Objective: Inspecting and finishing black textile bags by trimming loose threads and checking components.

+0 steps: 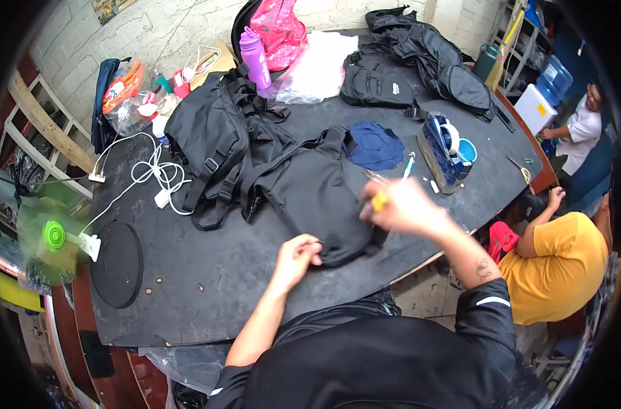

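Creased black fabric bag [314,198], softly rounded, hands [297,259] at its edges

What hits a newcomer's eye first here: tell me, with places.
Likely the bright pink patterned bag at the far side of the dark table, with a purple bottle just in front. Next comes the co-worker's yellow-orange shirt beyond the table's right edge. Closer in, the person's blurred right hand holds a small yellow object by a black fabric bag.
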`<action>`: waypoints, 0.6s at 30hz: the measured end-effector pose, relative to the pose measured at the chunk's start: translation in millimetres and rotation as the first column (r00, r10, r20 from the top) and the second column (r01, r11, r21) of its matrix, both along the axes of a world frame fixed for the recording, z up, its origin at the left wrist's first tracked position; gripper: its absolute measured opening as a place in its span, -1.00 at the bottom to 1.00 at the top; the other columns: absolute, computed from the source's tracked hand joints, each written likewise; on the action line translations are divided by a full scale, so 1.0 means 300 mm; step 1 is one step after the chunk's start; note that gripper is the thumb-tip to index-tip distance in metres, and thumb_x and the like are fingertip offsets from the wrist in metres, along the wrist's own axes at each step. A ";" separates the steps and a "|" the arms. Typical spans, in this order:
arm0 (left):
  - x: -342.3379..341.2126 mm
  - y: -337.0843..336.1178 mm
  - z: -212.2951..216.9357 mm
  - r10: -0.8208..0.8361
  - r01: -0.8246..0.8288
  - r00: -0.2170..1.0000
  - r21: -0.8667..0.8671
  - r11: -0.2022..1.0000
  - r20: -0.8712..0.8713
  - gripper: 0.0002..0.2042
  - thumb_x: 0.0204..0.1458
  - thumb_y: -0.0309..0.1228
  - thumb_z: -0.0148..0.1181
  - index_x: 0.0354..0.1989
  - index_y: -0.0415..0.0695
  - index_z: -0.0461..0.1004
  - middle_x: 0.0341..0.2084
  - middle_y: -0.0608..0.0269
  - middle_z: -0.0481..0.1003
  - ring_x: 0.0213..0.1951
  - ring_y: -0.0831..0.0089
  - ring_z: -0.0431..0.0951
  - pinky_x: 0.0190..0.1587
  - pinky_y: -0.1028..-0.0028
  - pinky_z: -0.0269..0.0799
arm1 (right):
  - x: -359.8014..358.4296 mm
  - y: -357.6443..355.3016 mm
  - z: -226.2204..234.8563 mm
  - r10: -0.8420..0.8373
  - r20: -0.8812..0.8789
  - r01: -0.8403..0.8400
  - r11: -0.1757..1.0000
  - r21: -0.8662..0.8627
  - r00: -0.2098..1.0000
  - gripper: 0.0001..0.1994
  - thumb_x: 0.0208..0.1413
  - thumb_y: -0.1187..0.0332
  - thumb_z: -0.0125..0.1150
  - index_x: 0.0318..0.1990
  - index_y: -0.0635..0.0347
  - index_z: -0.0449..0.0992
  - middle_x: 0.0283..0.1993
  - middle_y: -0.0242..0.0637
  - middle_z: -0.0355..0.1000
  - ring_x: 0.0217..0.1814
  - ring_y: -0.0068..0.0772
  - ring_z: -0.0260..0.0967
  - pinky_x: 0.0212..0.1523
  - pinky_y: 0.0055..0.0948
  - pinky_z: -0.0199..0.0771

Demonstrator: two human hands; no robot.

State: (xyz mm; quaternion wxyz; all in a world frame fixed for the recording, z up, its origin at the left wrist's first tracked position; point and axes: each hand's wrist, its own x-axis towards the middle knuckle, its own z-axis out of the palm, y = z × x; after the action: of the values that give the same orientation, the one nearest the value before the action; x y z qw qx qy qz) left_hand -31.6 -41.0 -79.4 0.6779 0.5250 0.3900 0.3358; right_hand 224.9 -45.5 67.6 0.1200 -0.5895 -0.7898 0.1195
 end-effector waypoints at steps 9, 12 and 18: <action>-0.014 0.034 0.001 -0.059 0.060 0.998 0.043 0.997 -0.025 -0.89 0.12 -0.48 0.04 -0.26 -0.26 0.43 -0.60 0.37 0.44 -0.48 0.66 0.42 -0.30 0.62 0.33 | 0.674 0.123 0.077 -0.246 -0.822 0.750 0.594 0.291 0.513 -0.87 -0.01 0.40 0.25 -0.37 0.17 0.41 -0.49 -0.49 0.36 -0.59 -0.79 0.11 -0.59 -0.71 0.07; 0.012 0.046 0.007 -0.136 0.135 0.991 0.024 0.991 0.009 -0.89 0.11 -0.49 0.05 -0.25 -0.24 0.43 -0.59 0.38 0.44 -0.48 0.67 0.42 -0.32 0.62 0.34 | 0.816 0.121 -0.021 -0.183 -0.705 0.722 0.298 0.624 0.685 -0.89 0.04 0.35 0.22 -0.36 0.14 0.44 -0.40 -0.34 0.45 -0.61 -0.78 0.12 -0.59 -0.68 0.14; 0.002 0.041 0.053 0.004 0.004 0.998 0.116 0.993 -0.069 -0.76 0.06 -0.50 0.11 -0.08 -0.23 0.44 -0.46 0.35 0.42 -0.54 0.67 0.39 -0.48 0.67 0.32 | 0.738 0.064 -0.044 0.092 -0.996 0.582 0.811 0.064 -0.018 -0.91 0.09 0.41 0.11 -0.31 0.10 0.32 -0.36 -0.24 0.50 -0.69 -0.78 0.07 -0.66 -0.80 0.09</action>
State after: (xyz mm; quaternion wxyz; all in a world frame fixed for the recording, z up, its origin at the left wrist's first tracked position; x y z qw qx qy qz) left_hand -31.1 -28.6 -63.4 0.6325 0.5747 0.3929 0.3395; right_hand 446.4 -26.5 54.3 0.7891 -0.4230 -0.3553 0.2687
